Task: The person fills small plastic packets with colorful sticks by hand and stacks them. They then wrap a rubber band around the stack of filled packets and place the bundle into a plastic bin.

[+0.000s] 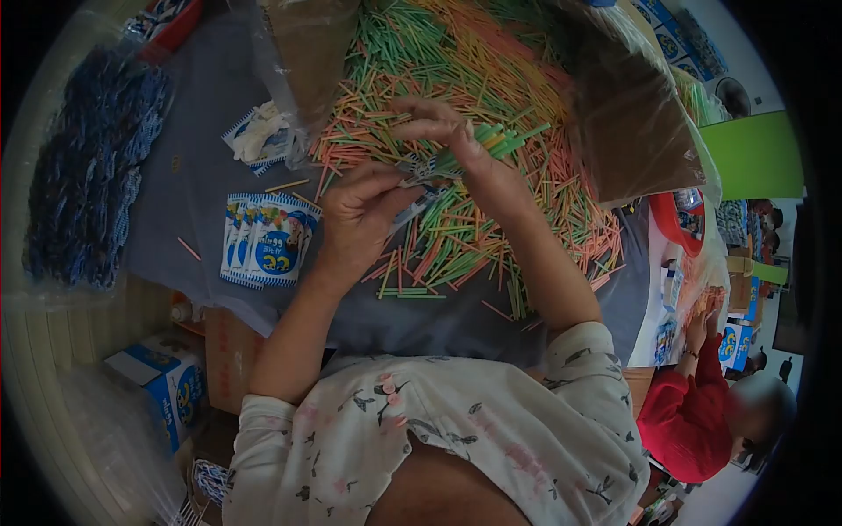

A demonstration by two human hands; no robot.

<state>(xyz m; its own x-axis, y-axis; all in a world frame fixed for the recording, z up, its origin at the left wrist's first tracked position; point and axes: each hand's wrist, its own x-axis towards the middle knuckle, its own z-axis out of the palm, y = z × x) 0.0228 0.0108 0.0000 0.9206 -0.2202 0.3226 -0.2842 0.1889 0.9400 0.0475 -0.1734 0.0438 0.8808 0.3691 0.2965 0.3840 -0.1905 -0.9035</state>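
Note:
My left hand [358,209] pinches the edge of a small, partly hidden packet [410,209] over the front of the pile. My right hand [493,180] is closed on a bundle of thin coloured sticks [509,140], mostly green, which slants up to the right; one end lies close to the packet's mouth. The fore part of this hand is bent over the bundle, with two fingers stretched to the left. Below and behind both hands spreads a big heap of pink, green, yellow and orange sticks [421,83].
Blue and white printed packets [267,241] lie fanned left of my left hand, with a whitish crumpled thing [263,131] on another packet beyond. A bag of blue packets [96,167] is far left. Cardboard flaps [636,123] flank the heap. A person in red [688,425] works at right.

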